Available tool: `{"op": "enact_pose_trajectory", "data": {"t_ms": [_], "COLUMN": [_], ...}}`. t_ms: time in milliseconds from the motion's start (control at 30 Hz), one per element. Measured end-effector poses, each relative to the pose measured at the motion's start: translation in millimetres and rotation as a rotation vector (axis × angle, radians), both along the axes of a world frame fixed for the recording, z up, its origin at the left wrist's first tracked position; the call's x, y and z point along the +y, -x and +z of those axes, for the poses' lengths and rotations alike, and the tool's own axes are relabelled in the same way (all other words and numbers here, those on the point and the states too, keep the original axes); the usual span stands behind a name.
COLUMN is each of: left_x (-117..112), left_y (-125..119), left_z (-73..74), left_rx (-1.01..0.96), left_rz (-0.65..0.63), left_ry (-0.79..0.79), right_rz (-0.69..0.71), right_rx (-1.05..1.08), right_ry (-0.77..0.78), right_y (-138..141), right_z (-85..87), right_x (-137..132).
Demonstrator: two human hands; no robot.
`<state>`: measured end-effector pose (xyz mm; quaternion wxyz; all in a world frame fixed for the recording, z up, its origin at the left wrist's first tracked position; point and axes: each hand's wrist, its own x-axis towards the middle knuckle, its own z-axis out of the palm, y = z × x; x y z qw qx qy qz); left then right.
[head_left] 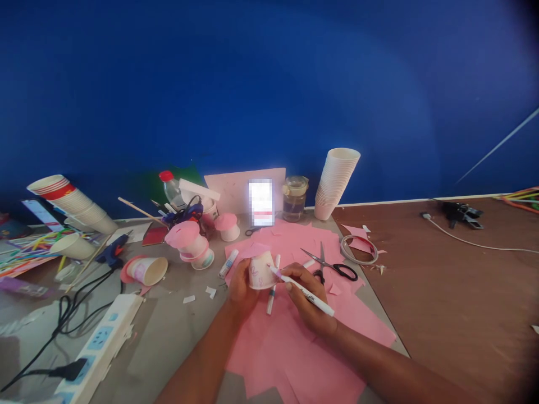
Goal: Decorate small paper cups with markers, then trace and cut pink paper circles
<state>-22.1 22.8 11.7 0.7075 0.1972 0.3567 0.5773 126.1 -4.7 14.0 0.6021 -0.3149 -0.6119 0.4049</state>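
- In hand: looks like drawing on a paper cup [261, 273] with a marker [311, 296]; purple loops already show on the wall.
- Cup: held up over the pink paper [269, 348], wider end seemingly down, slightly tilted.
- Left hand [244, 285]: curled partway around the cup's left side, cup in its grip; far fingers hidden behind.
- Right hand [309, 296]: closed in a writing grip on the marker, tip aimed at the cup's right side. Touching or just short of it, cannot tell.
- Next move, my judgement: another stroke calls for a still cup, light tip pressure and a small left-hand turn to present bare wall; fingers best kept off fresh ink in case it smears.
- Close by: one spare marker lies below the cup, on the paper. Scissors [322, 264] sit just beyond the right hand, blades spread, points away from it; worth minding if that hand reaches forward.
- Edges: seam between grey table [168, 348] and brown table [463, 314] passes beneath the right forearm. Pink paper overhangs nothing that I can see.
- Room: best to the left, between forearm and power strip [101, 336], only small scraps there. Ahead is tighter: pink-topped cups [197, 247], jar [295, 199], tall leaning cup stack [336, 185].
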Motion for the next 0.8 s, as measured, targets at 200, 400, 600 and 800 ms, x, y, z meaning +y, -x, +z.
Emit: {"op": "enact_pose_trajectory", "data": {"t_ms": [200,400,600,800], "left_x": [-0.7,-0.6,-0.4,0.0], "left_y": [-0.6,-1.4,-1.0,0.2], "left_z": [0.6,1.0,0.8,1.4], "left_rx": [0.004,0.021,0.007,0.072], "left_rz": [-0.009,0.004,0.016,-0.015], "left_ry": [-0.016,-0.008,0.009,-0.012], "right_rz": [-0.001,0.010,0.013,0.032], "right_rx": [-0.022,-0.013,-0.021,-0.017], "right_ry": [0.010,0.018,0.014,0.004], "right_y": [0.3,0.5,0.6,0.1], "right_z": [2.0,1.1,2.9,2.5], "right_x": [0.0,0.5,0.2,-0.1]}}
